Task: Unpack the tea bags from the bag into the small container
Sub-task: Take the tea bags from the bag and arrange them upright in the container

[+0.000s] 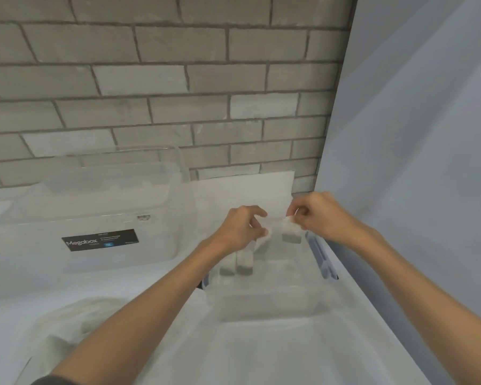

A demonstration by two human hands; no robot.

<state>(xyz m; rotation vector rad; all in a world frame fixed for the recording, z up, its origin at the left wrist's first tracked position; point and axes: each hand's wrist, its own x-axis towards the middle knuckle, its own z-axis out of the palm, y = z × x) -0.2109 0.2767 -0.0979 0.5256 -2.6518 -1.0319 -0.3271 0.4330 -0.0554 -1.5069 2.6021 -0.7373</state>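
At centre frame, the left hand (242, 229) pinches a small white paper tea bag (263, 241) with curled fingers. Just right of it, the right hand (317, 215) pinches another white tea bag (290, 233). Both are over the small clear plastic container (261, 309), where two more tea bags (243, 263) stand upright. The soft white bag (75, 323) lies at lower left.

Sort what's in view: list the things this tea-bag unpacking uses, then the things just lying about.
In use: left hand, gripping small white tea bags; right hand, pinching another white tea bag; small clear plastic container; pale crumpled bag.
Lying about: large clear plastic storage box with black label; grey brick wall.
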